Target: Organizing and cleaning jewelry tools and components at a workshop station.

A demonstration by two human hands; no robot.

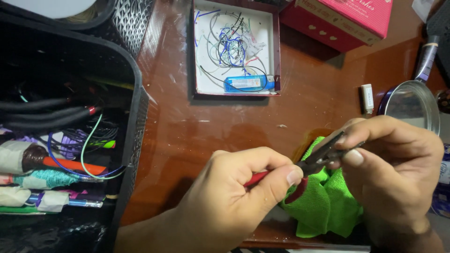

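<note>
hands (323, 182) pinching red-handled pliers (304, 169), fingers curled

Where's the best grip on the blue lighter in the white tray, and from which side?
Pinch the blue lighter across its long sides, coming from above. It lies flat along the white tray's near wall, so side approach is blocked; wire scraps crowd its far side.

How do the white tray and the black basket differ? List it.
The white tray is shallow, square and solid-walled; the black basket is deep with perforated walls. The tray holds loose wire scraps and a blue lighter; the basket holds cables and wrapped tools. Both stand on the brown table.
</note>
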